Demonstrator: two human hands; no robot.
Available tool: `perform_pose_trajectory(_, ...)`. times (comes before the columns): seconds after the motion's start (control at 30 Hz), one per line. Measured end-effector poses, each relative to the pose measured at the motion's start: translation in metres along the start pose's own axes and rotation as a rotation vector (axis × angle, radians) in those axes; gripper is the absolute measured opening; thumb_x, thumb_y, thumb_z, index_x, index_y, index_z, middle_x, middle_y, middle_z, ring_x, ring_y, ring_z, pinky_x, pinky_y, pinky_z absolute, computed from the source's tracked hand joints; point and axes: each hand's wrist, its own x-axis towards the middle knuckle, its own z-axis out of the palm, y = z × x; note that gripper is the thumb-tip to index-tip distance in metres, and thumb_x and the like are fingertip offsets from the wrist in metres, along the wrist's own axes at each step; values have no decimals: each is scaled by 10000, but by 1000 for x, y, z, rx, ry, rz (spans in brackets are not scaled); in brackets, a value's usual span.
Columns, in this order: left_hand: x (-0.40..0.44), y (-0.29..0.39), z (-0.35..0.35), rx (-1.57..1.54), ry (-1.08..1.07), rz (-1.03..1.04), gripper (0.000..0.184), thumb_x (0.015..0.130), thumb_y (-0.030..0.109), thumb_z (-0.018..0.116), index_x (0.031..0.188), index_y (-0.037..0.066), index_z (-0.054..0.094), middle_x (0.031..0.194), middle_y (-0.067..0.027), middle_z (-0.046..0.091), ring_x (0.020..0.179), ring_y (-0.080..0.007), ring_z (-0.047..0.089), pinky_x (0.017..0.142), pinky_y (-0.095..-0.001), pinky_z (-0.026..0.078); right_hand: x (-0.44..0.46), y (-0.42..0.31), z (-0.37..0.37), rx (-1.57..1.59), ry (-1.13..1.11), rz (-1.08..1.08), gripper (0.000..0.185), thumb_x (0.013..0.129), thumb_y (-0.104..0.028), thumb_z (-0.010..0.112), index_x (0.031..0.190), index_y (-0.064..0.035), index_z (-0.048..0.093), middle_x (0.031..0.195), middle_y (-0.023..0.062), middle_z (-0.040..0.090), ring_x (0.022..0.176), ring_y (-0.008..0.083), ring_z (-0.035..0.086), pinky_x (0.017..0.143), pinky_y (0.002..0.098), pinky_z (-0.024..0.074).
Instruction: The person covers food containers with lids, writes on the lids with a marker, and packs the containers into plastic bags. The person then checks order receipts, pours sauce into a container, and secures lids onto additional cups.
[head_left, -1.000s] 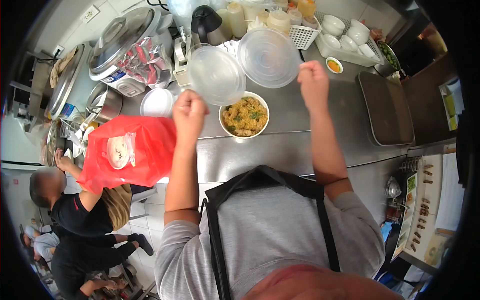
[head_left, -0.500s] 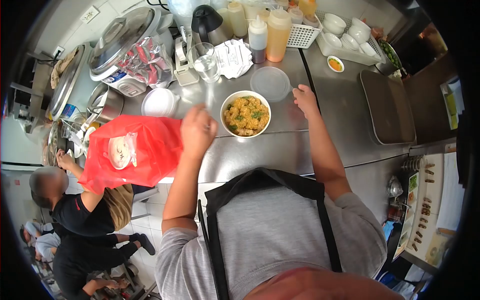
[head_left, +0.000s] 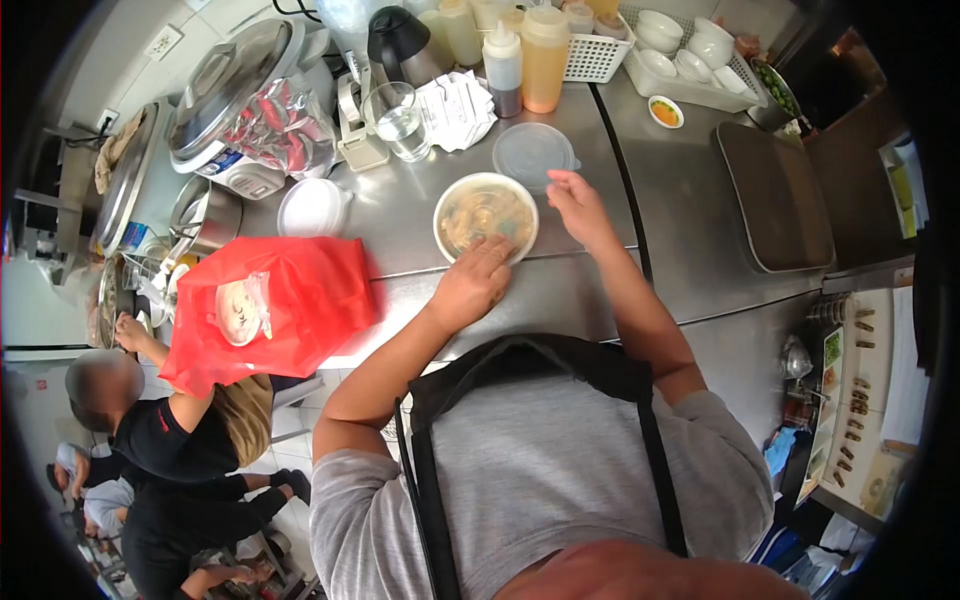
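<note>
The bowl [head_left: 438, 222] stands upright on the steel table [head_left: 695, 200], just above the centre of the frame. A clear lid [head_left: 484, 208] covers its top; food shows blurred through the plastic. Whether the lid is fully seated around the rim cannot be told.

Left hand [head_left: 472, 283]: fingers extended close together, fingertips resting on the lower part of the clear lid; the hand does not grip it. Right hand [head_left: 579, 210]: half-open, index finger extended, positioned to the right of the bowl and apart from it. The fingertip is close to a second lid [head_left: 536, 155], which lies flat on the table above the bowl; contact between the two cannot be confirmed.

Surrounding items: a red bag [head_left: 300, 320] is left of the left forearm. A glass [head_left: 402, 125] and printed papers [head_left: 456, 110] are above the bowl, with an orange bottle [head_left: 545, 62] at the top centre. A small dish [head_left: 666, 112] and a brown tray [head_left: 775, 200] are at the upper right. A co-worker [head_left: 165, 440] is at the lower left.
</note>
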Motion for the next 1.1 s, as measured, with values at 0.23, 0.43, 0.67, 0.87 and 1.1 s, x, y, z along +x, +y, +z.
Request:
perform_pose_trajectory(0.23, -1, 2, 7, -75, -4, -7, 116, 627, 46, 555, 675, 9, 456, 1105, -170, 463, 1067, -318, 426, 896, -444, 345, 0, -17, 47, -367, 41, -255, 334, 787, -207, 481, 1065, -24, 462, 1042, 177, 476, 946, 294, 484, 792, 349, 400)
perform_pose_trajectory(0.43, -7, -13, 20, -1, 298, -384, 373, 696, 66, 529, 1044, -9, 420, 1206, -255, 299, 1098, -407, 309, 933, -454, 240, -4, -16, 58, -416, 28, -254, 340, 797, -154, 457, 1109, -21, 423, 1055, 190, 473, 972, 329, 465, 826, 357, 372)
perform_pose_trajectory(0.67, -8, -37, 32, -361, 425, -678, 640, 759, 95, 481, 1226, -119, 99, 1239, -320, 186, 1166, -415, 215, 973, -395, 192, 3, -12, 59, -452, 94, -327, 360, 784, -150, 464, 1124, -41, 413, 1019, 185, 486, 917, 331, 486, 777, 385, 401)
perform_pose_trajectory(0.87, 0, -67, 14, -586, 278, -822, 522, 790, 131, 474, 1229, -39, 249, 1113, -250, 437, 1057, -332, 430, 890, -332, 335, 7, -18, 58, -552, 28, -282, 344, 787, -173, 465, 1109, -56, 438, 1006, 171, 518, 886, 310, 512, 765, 379, 407)
perform_pose_trajectory(1.1, 23, -100, 12, -653, 139, -928, 262, 806, 187, 443, 924, -10, 568, 815, -165, 597, 755, -233, 574, 694, -304, 423, 28, -32, 70, -659, -192, -52, 223, 816, -249, 411, 923, -118, 557, 847, 118, 584, 792, 300, 545, 682, 397, 422)
